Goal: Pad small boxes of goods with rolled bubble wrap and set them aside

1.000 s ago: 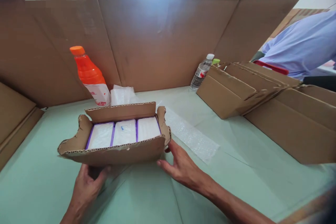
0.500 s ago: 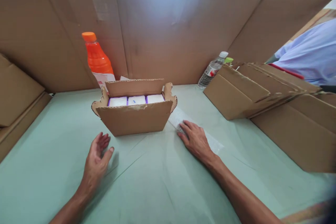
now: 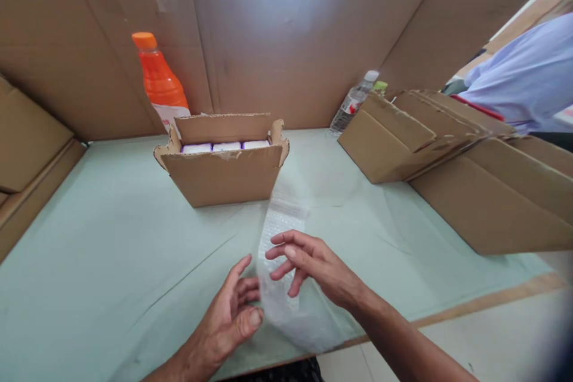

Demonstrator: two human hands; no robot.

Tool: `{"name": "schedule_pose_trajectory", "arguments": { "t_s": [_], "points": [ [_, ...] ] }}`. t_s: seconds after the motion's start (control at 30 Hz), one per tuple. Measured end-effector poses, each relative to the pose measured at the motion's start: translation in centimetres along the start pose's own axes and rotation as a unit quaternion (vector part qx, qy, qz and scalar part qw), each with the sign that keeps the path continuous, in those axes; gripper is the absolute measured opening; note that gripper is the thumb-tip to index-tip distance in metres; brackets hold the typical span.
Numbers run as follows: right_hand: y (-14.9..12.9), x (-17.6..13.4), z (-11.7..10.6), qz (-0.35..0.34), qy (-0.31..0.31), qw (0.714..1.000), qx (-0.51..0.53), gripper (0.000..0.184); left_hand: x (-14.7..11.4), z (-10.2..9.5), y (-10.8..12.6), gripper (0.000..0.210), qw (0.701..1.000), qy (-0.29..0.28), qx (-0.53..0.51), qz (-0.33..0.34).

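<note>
Toward six o'clock, the left hand (image 3: 228,317) stood spread beside the bubble wrap (image 3: 285,216), the right hand (image 3: 316,259) spread over it; seemingly unpinned near the table edge (image 3: 487,302), it might have slipped off.

A: anyone able to read text here?
B: nope, nothing. orange bottle (image 3: 163,85) behind the open carton (image 3: 224,178) and clear bottle (image 3: 353,105) off to the carton's right both have reddish print, too small.
</note>
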State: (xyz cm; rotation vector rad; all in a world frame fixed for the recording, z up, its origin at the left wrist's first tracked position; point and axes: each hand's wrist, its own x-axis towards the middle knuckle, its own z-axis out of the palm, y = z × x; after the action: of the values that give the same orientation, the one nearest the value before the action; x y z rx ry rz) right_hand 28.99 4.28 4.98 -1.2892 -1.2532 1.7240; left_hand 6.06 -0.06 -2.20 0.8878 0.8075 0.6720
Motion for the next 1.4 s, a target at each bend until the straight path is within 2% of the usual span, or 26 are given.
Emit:
{"name": "schedule_pose_trajectory", "arguments": {
  "t_s": [0.07,0.13,0.2,0.27,0.33,0.4,0.5,0.57,0.6,0.63,0.67,0.7,0.77,0.8,0.83,0.9,0.97,1.03,1.07,1.13,1.27,1.33,1.4],
  "points": [
    [0.3,0.3,0.5,-0.046,0.003,0.999,-0.004,0.042,-0.4,0.5,-0.7,0.113,1.000,0.027,-0.006,-0.012],
    [1.0,0.9,0.3,-0.118,0.052,0.983,-0.130,0.030,-0.7,0.8,-1.1,0.111,0.998,0.052,0.024,-0.017],
    [1.9,2.0,-0.5,-0.203,0.096,0.927,-0.300,0.023,-0.8,1.1,-1.1,0.094,0.994,0.061,0.086,-0.009],
    [2.6,3.2,-1.3,-0.252,0.105,0.854,-0.443,0.025,-0.8,1.7,-0.7,0.063,0.984,0.051,0.170,0.002],
    [3.2,4.0,-2.0,-0.233,0.101,0.796,-0.550,0.029,-1.0,2.2,-0.3,0.037,0.970,0.025,0.240,-0.004],
    [3.4,4.0,-2.2,-0.184,0.115,0.750,-0.625,0.030,-1.2,2.1,0.4,0.028,0.963,0.000,0.266,-0.041],
    [3.6,2.5,-2.0,-0.140,0.139,0.707,-0.679,0.027,-1.5,-0.5,2.5,0.028,0.957,0.011,0.273,-0.097],
    [3.6,1.1,-1.7,-0.140,0.138,0.704,-0.682,0.025,-1.6,-4.0,5.0,0.032,0.943,0.043,0.320,-0.085],
    [3.6,0.6,-1.5,-0.149,0.133,0.710,-0.676,0.024,-1.6,-6.0,6.5,0.033,0.926,0.049,0.370,-0.061],
    [3.5,0.2,-1.3,-0.159,0.128,0.718,-0.666,0.024,-1.6,-7.9,8.0,0.033,0.896,0.071,0.437,-0.012],
    [3.4,-0.1,-1.0,-0.171,0.125,0.727,-0.654,0.023,-1.5,-9.5,9.3,0.034,0.851,0.124,0.508,0.051],
    [3.2,-0.1,-0.7,-0.181,0.124,0.736,-0.641,0.024,-1.5,-10.7,10.5,0.035,0.790,0.197,0.570,0.112],
    [2.7,0.3,0.4,-0.198,0.127,0.750,-0.618,0.025,-1.4,-11.6,11.6,0.037,0.672,0.303,0.642,0.210],
    [2.4,0.8,1.1,-0.207,0.125,0.755,-0.609,0.026,-1.3,-11.2,11.5,0.035,0.636,0.322,0.656,0.248],
    [2.2,1.5,2.0,-0.217,0.119,0.759,-0.602,0.026,-1.1,-10.5,11.0,0.032,0.622,0.310,0.663,0.278],
    [2.0,3.2,3.8,-0.245,0.088,0.762,-0.594,0.030,-0.3,-8.6,8.9,0.027,0.627,0.232,0.675,0.312],
    [2.5,4.9,4.9,-0.271,0.038,0.752,-0.599,0.035,0.7,-7.2,6.4,0.027,0.638,0.167,0.685,0.309],
    [3.6,5.9,4.4,-0.283,-0.004,0.736,-0.614,0.038,1.5,-6.7,4.4,0.026,0.649,0.156,0.687,0.287],
    [4.4,5.9,3.3,-0.278,-0.008,0.731,-0.623,0.040,1.8,-6.9,3.7,0.026,0.656,0.162,0.682,0.280],
    [6.0,4.9,0.0,-0.246,0.035,0.730,-0.636,0.042,2.1,-7.4,3.0,0.027,0.669,0.169,0.669,0.275],
    [7.5,0.5,-7.1,-0.159,0.246,0.715,-0.635,0.041,1.9,-8.1,2.8,0.028,0.681,0.167,0.656,0.281],
    [7.1,-0.8,-8.4,-0.134,0.305,0.714,-0.616,0.040,1.9,-8.1,2.7,0.027,0.681,0.167,0.655,0.281],
    [6.3,-0.8,-7.9,-0.110,0.306,0.728,-0.604,0.038,1.9,-8.1,2.7,0.026,0.681,0.171,0.655,0.280]
  ]
}}
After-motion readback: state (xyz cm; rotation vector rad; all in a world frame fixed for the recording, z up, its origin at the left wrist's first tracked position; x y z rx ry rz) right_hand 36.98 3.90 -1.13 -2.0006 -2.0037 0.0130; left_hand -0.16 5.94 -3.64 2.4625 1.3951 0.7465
